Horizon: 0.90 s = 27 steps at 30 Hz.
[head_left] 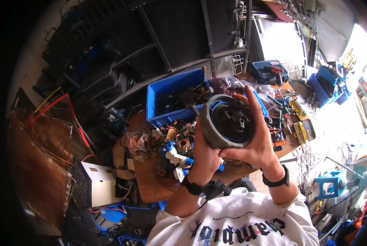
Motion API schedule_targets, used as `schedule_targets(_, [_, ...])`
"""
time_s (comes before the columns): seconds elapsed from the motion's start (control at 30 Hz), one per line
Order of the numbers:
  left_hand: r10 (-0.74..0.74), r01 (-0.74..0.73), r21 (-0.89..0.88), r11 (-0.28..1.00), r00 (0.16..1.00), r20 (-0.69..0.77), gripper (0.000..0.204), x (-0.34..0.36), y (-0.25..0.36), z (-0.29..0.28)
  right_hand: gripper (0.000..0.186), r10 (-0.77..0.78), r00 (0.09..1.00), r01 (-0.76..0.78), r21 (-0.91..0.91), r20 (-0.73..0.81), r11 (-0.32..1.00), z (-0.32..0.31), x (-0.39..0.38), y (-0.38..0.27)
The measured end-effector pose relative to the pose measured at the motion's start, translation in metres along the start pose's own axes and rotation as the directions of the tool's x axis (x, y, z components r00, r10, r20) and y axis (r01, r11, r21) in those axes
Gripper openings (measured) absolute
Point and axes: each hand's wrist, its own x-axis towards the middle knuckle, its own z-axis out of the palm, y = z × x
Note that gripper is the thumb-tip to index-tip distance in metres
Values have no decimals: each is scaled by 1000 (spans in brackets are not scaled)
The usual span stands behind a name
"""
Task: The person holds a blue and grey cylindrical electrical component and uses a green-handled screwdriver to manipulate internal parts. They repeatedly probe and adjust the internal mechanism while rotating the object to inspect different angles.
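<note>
Both my hands hold up a round, grey-rimmed housing above the workbench. Its open face is turned toward me, showing a dark interior with small metal parts and a blue inner edge. My left hand grips the housing's left and lower side, its fingers mostly hidden behind it. Around the right side curls my right hand, with the thumb along the lower rim and the fingers reaching up the far side. Below and left of the housing, a white-and-blue power tool lies on the wooden bench.
Behind the housing stands a blue bin of dark parts. Hand tools, a yellow bit case and a dark blue tool case lie at the right. A white perforated metal box is at lower left, a blue stool at lower right.
</note>
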Motion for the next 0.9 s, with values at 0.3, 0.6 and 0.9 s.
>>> schedule_targets(0.3, [142, -214, 329, 920, 963, 228, 51, -4, -3, -5, 155, -155, 987, 156, -54, 30, 986, 3, -10, -5])
schedule_targets(0.6, [24, -59, 149, 987, 974, 225, 52, -1, -11, -14, 145, -174, 983, 178, 90, -59, 980, 16, -33, -6])
schedule_targets(0.9, [-33, 24, 42, 999, 978, 204, 53, -1, -17, -17, 133, -218, 969, 227, 71, -115, 971, 9, -33, -9])
